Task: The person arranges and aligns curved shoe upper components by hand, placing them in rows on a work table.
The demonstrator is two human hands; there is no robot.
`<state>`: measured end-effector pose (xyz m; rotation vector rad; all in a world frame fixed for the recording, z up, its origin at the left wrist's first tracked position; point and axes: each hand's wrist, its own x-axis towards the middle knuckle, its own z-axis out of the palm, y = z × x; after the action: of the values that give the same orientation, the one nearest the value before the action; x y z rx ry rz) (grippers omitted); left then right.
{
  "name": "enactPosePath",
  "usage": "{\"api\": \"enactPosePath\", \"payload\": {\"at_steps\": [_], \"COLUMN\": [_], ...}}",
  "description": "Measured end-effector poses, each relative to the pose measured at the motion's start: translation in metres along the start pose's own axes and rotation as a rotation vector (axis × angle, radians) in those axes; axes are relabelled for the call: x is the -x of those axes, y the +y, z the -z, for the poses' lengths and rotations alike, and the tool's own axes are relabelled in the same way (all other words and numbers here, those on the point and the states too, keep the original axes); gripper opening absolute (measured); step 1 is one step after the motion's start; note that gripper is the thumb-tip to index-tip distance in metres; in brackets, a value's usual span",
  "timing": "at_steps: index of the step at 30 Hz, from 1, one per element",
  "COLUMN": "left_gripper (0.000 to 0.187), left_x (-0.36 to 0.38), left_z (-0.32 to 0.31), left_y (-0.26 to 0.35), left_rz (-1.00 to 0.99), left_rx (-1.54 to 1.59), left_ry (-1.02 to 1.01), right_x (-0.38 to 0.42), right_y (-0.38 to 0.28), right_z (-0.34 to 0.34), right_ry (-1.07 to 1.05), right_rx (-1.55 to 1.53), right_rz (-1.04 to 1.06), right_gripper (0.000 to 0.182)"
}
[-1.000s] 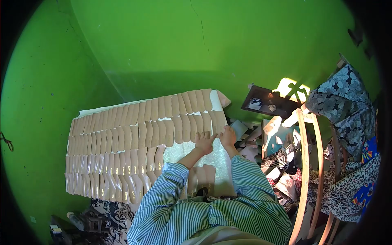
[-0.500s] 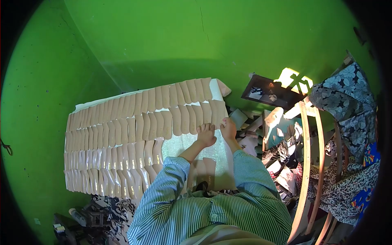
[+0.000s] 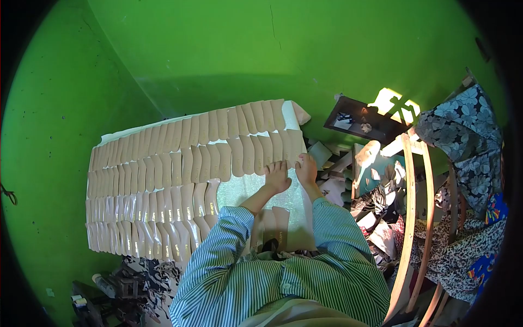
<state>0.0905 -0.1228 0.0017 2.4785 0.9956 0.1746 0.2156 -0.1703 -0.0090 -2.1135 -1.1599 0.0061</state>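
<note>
Several tan insole-shaped pieces (image 3: pixel 174 169) with gold lettering lie in overlapping rows on a table covered in pale, shiny sheeting (image 3: pixel 239 193). My left hand (image 3: pixel 278 176) rests at the lower edge of the second row's right part, its fingers apart on the pieces. Just right of it, my right hand (image 3: pixel 306 168) is at the row's right end, by the table's edge, with its fingers bent; whether it grips a piece is hidden. A few more tan pieces (image 3: pixel 279 226) lie close to my body, between my forearms.
Green walls stand behind and to the left. A dark-framed box (image 3: pixel 362 120) is beyond the table's right side. Curved wooden rails (image 3: pixel 408 218) and patterned cloths (image 3: pixel 463 141) stand at the right. Scraps (image 3: pixel 381 201) lie beside the table, and a dark stool-like object (image 3: pixel 128 286) is at lower left.
The view has shifted slightly. Both hands stay near the right end of the second row, with only small changes in finger position.
</note>
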Motion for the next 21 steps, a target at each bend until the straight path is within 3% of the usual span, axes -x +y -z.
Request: {"api": "enactPosePath", "payload": {"at_steps": [7,12,17,21], "left_gripper": [0.073,0.074,0.069,0.059], "left_x": [0.001,0.011,0.036,0.074], "left_z": [0.009,0.009,0.023,0.045], "left_y": [0.002,-0.006,-0.031,-0.066], "left_rz": [0.015,0.05,0.094,0.205], "left_rx": [-0.011,-0.027,-0.067,-0.05], "left_ry": [-0.101,-0.039,0.025,0.199], "right_x": [0.001,0.005,0.023,0.044], "right_y": [0.0,-0.004,-0.026,-0.051], "right_z": [0.001,0.001,0.005,0.001], "right_ry": [-0.011,0.083,0.045,-0.009], "right_rx": [0.014,0.067,0.139,0.082], "right_rz": [0.027,0.084,0.068,0.148], "right_gripper": [0.029,0.026,0.024,0.024]}}
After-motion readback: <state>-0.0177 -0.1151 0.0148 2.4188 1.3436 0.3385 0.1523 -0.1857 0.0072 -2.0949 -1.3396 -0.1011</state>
